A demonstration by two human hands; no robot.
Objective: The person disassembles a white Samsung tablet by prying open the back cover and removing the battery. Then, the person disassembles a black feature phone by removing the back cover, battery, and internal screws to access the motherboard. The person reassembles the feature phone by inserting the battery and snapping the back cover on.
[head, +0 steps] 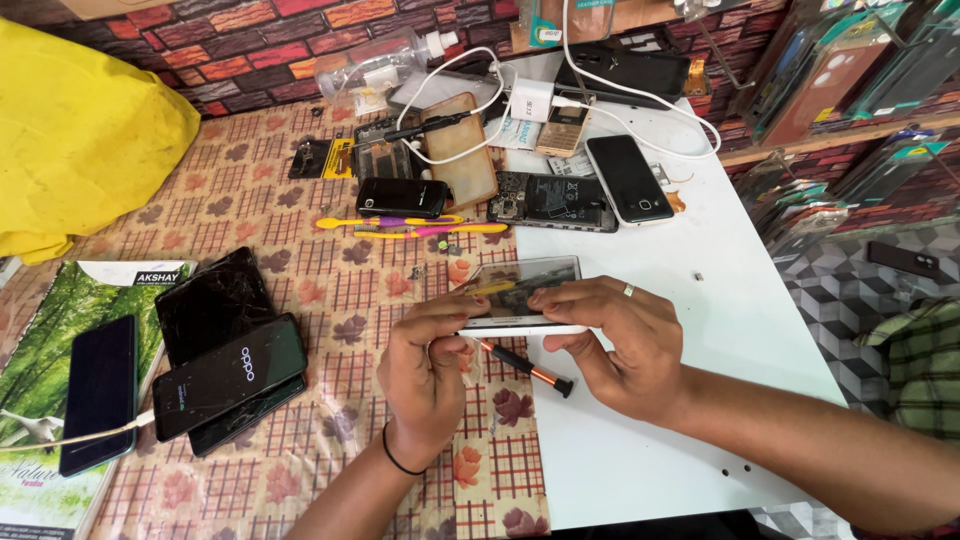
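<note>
Smartphone [520, 290], white-edged with a glossy screen, is up off the table and held flat between both hands, right at the seam where the patterned cloth [300, 210] meets the white table [720, 300]. Left hand [425, 375] pinches its near-left edge, fingers curled shut on the frame, a black band on that wrist. Right hand [615, 345] clamps the right side, thumb below, fingers over the top edge, a ring showing. Just under the phone lies a small screwdriver [525, 367] with an orange-banded handle. Left of the hands, a stack of dark phones [225, 370] sits on the cloth. Far side: two toothbrushes [410, 226], an opened handset [552, 200], a white charger [531, 100].
</note>
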